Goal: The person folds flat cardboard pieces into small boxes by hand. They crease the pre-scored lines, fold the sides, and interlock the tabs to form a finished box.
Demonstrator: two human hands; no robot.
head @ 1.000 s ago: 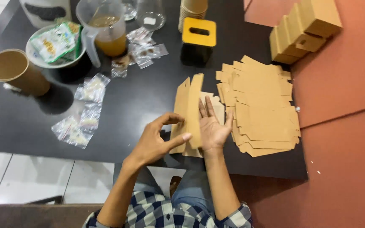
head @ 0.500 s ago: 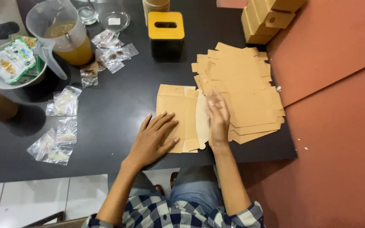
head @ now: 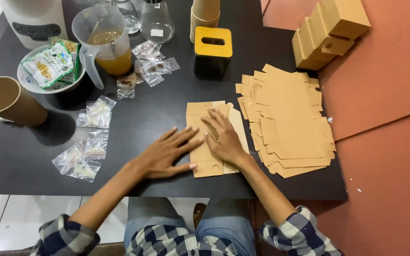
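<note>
Both hands lie spread flat on the cardboard blank: left hand, right hand. The cardboard stack sits just right of it.

Light is even and fairly bright, falling from above. The dark table shows soft sheen, and the paper cup casts a blurred shadow to its right. Focus is sharp throughout; straight edges bow slightly near the corners.
</note>
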